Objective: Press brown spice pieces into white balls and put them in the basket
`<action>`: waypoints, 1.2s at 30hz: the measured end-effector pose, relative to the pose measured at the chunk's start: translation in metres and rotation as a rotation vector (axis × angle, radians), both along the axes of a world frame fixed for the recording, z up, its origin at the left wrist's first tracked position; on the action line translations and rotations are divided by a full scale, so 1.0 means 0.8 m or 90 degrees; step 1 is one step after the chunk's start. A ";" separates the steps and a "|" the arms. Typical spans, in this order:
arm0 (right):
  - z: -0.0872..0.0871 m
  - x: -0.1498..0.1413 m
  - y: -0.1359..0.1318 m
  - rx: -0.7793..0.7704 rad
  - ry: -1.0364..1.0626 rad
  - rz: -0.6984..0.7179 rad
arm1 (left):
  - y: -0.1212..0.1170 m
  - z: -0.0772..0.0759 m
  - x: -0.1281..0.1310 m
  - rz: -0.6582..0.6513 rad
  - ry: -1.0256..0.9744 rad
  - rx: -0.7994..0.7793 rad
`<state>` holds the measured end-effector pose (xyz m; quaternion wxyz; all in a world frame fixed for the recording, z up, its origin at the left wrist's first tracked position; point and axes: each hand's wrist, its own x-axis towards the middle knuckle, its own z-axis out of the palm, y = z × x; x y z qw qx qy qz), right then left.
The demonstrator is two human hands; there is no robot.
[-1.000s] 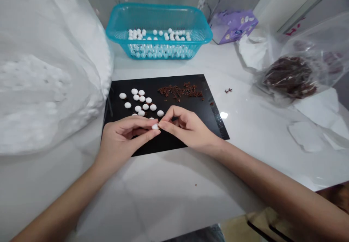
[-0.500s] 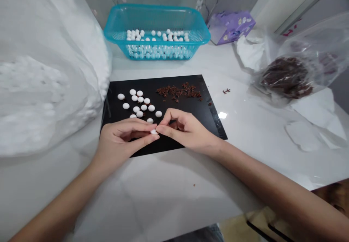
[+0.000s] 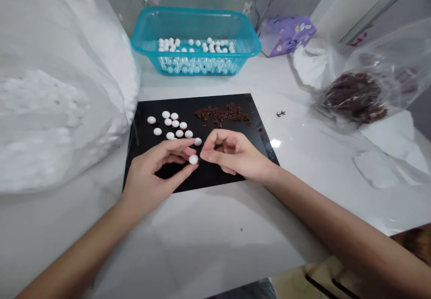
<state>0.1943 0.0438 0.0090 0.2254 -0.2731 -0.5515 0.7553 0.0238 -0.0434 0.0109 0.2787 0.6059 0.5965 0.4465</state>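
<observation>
Shift since the earlier frame: our left hand (image 3: pixel 148 173) has parted its forefinger from its thumb, baring more of the white ball (image 3: pixel 193 159) that we had pinched a half second ago; our right hand (image 3: pixel 240 157) has drawn slightly aside.
Left grip: we hold thumb and forefinger apart, with the ball between them, close to the thumb tip.
Right grip: we keep thumb and forefinger closed together just beside the ball; we cannot tell whether they pinch the small dark bit at its right side.
Ball's place: between our two hands, over the near part of the black board (image 3: pixel 208 177).
Loose white balls: a cluster (image 3: pixel 175 123) lies on the left half of the board, some partly hidden behind our left fingers.
Brown star-shaped pieces: a heap (image 3: pixel 222 114) spreads along the board's far right part; one stray piece (image 3: pixel 280 113) lies off the board, on the white countertop (image 3: pixel 202 236).
Blue basket: behind the board, the basket (image 3: pixel 197 54) contains more white balls (image 3: pixel 191 42).
Bags: we see a large white bag (image 3: pixel 67 83) at left and a clear bag with dark brown contents (image 3: pixel 353 94) at right.
Purple packet: it (image 3: pixel 286 34) sits just right of the basket.
</observation>
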 end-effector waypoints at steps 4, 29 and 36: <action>0.002 0.000 0.000 0.033 -0.015 0.035 | -0.004 -0.004 -0.001 -0.003 0.108 0.060; -0.015 0.016 0.025 0.638 -0.432 -0.210 | 0.020 0.021 -0.068 0.147 0.425 -0.024; -0.016 0.016 0.028 0.649 -0.431 -0.224 | 0.023 0.021 -0.068 0.150 0.509 -0.028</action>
